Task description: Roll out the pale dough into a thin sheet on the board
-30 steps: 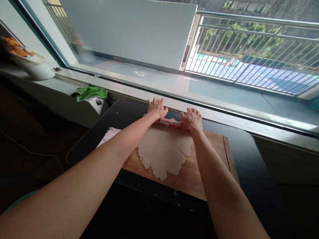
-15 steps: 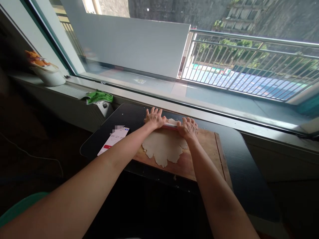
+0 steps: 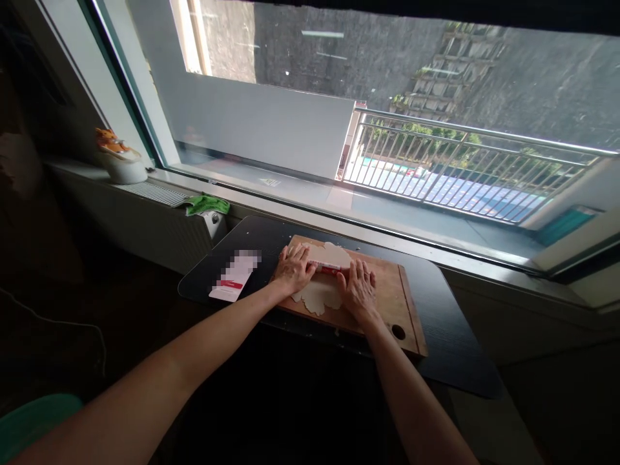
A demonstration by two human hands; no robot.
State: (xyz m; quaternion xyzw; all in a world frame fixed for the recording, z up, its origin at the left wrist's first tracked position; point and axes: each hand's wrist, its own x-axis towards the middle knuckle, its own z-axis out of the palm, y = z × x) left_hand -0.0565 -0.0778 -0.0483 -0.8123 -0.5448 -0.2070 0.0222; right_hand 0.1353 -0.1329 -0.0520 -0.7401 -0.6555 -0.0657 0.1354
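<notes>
A thin, ragged-edged sheet of dough (image 3: 317, 296) lies on a wooden board (image 3: 390, 290). Across it runs a slim roller with red and white on it (image 3: 327, 267). My left hand (image 3: 295, 268) rests on the roller's left end, fingers stretched forward and spread. On the right end lies my right hand (image 3: 359, 285), palm down with fingers extended. Dough shows both beyond the roller and on the near side of it. The hands cover the roller's ends.
The board sits on a black table (image 3: 450, 336). A phone (image 3: 235, 278) lies left of it. Behind are a radiator (image 3: 184, 236) with a green cloth (image 3: 208, 204), a white pot (image 3: 124, 169) and a window. A green rounded object (image 3: 39, 423) is at lower left.
Both hands and the roller have moved nearer over the dough, showing more of it beyond them. The camera view has shifted, and the board's hole is now visible.
</notes>
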